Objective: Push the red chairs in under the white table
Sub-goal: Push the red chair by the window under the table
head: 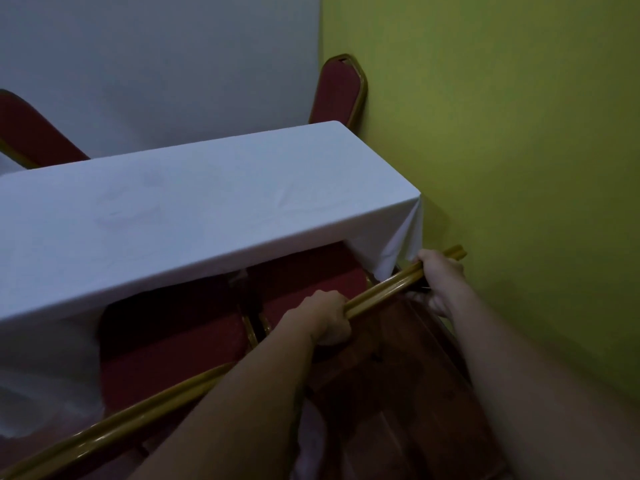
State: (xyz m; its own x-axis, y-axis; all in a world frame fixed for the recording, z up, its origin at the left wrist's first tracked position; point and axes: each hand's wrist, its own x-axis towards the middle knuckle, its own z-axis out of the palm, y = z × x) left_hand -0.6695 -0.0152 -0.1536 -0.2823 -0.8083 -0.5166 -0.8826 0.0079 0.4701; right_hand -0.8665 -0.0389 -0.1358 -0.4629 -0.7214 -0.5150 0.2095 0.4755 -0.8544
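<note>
A long table under a white cloth [194,216] runs across the view, its right end near a green wall. Two red chairs with gold frames stand at its near side. The right chair's seat [304,275] lies partly under the cloth, and its gold top rail [381,292] is gripped by both hands: my left hand [325,317] near the rail's left part, my right hand [441,282] at its right end. The left chair's seat [173,348] also reaches under the cloth, and its top rail [114,424] crosses the lower left.
Two more red chair backs rise beyond the table, one at far left [34,133], one in the corner [337,91]. The green wall [519,168] stands close on the right. A white wall lies behind. Brown floor [398,393] shows below my arms.
</note>
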